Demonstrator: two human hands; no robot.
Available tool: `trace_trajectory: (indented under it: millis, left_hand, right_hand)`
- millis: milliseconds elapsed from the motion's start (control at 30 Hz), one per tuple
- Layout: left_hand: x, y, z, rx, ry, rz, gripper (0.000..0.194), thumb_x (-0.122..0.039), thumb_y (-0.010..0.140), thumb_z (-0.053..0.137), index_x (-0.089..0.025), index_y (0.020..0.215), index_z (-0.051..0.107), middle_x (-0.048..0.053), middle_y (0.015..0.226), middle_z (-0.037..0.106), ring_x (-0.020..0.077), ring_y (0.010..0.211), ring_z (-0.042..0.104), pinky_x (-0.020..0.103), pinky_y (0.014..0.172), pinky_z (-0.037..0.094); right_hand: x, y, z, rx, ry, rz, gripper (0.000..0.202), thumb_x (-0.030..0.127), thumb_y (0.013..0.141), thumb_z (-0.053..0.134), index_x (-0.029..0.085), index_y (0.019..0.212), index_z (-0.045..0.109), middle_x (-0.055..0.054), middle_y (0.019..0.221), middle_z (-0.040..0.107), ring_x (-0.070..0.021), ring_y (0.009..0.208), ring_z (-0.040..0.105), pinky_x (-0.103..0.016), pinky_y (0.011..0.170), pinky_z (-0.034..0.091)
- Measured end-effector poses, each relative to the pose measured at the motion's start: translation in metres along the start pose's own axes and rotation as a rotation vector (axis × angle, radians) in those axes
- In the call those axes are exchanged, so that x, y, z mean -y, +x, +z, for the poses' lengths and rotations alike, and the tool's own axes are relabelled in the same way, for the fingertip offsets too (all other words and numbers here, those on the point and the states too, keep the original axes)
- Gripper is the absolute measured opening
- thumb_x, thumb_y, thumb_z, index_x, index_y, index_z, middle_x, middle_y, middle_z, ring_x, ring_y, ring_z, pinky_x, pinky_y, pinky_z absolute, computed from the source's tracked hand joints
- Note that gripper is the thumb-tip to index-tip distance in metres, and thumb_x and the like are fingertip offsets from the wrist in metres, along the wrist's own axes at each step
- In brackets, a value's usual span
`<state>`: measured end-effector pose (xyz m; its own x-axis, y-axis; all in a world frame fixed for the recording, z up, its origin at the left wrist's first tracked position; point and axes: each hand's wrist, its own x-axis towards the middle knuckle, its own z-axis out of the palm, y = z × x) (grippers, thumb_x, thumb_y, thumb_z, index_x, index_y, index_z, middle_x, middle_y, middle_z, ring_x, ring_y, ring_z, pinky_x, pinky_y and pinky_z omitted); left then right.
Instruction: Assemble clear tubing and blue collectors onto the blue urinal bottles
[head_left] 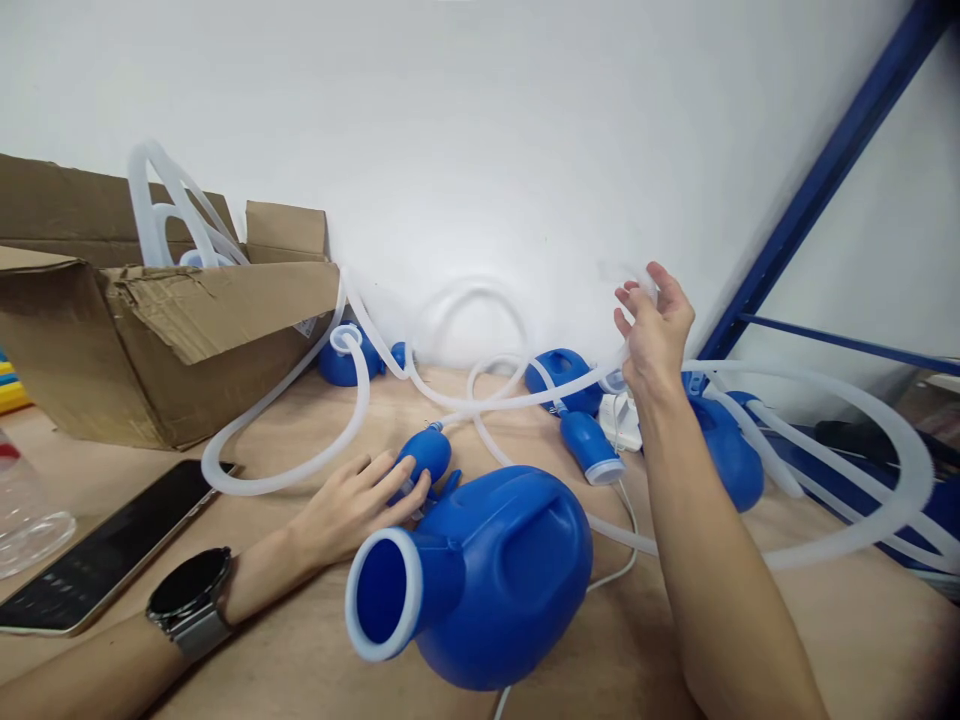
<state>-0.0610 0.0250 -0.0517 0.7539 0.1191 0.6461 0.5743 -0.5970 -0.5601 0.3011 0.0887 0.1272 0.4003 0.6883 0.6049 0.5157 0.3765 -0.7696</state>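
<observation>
My left hand [367, 500], with a watch at its wrist, has its fingers closed around a blue urinal funnel [426, 452] just above the table. From the funnel's narrow end a translucent white tube [517, 402] runs right toward my raised right hand [656, 330]. My right fingers are curled about a blurred translucent length of tube in front of the wall. Close in front of me, a blue urinal bottle [517, 580] lies with its wide white-rimmed mouth turned left toward me. My left fingertips are partly hidden behind its neck.
An open cardboard box [150, 350] with coiled tubes stands at left, beside a phone [112, 545] and a clear plastic item [30, 520]. Behind are more blue bottles [731, 455], another funnel [592, 447] and looping tubes. A blue metal frame [817, 190] rises at right.
</observation>
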Motion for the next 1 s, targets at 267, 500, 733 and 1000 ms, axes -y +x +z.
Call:
trace_trajectory:
  millis: [267, 500, 733, 1000]
  left_hand:
    - [0.004, 0.006, 0.026, 0.192, -0.208, -0.306, 0.039, -0.032, 0.098, 0.058, -0.022, 0.136, 0.062, 0.019, 0.134, 0.062, 0.0328, 0.117, 0.065, 0.038, 0.078, 0.062]
    - [0.025, 0.028, 0.038, 0.481, -0.663, -0.574, 0.088, -0.051, 0.086, 0.07, -0.014, 0.159, 0.037, 0.029, 0.163, 0.032, 0.0488, 0.152, 0.032, 0.071, 0.115, 0.04]
    - [0.058, 0.094, -0.025, 0.03, -1.753, -1.204, 0.043, -0.038, 0.088, 0.06, -0.019, 0.126, 0.068, 0.015, 0.139, 0.065, 0.0314, 0.134, 0.061, 0.049, 0.113, 0.053]
    - [0.046, 0.13, -0.038, -0.231, -1.946, -1.453, 0.04, -0.056, 0.097, 0.057, -0.017, 0.1, 0.063, 0.012, 0.095, 0.072, 0.0183, 0.08, 0.071, 0.033, 0.073, 0.063]
  right_hand:
    - [0.045, -0.032, -0.013, 0.244, 0.204, -0.359, 0.043, 0.044, 0.094, 0.064, 0.029, 0.134, 0.062, -0.008, 0.124, 0.065, -0.0209, 0.097, 0.072, -0.032, 0.081, 0.059]
    - [0.09, -0.083, -0.006, 0.816, -0.005, -0.594, 0.038, 0.04, 0.098, 0.064, 0.028, 0.134, 0.069, -0.007, 0.122, 0.065, -0.0191, 0.099, 0.067, -0.031, 0.08, 0.059]
    - [0.065, -0.131, 0.021, 0.893, -0.485, -0.88, 0.053, 0.039, 0.105, 0.051, 0.023, 0.156, 0.048, -0.015, 0.147, 0.055, -0.0309, 0.128, 0.059, -0.049, 0.107, 0.052]
    - [0.05, -0.148, 0.023, 0.862, -0.428, -0.946, 0.062, 0.059, 0.105, 0.044, 0.023, 0.156, 0.045, -0.012, 0.168, 0.03, -0.0303, 0.158, 0.021, -0.06, 0.128, 0.017]
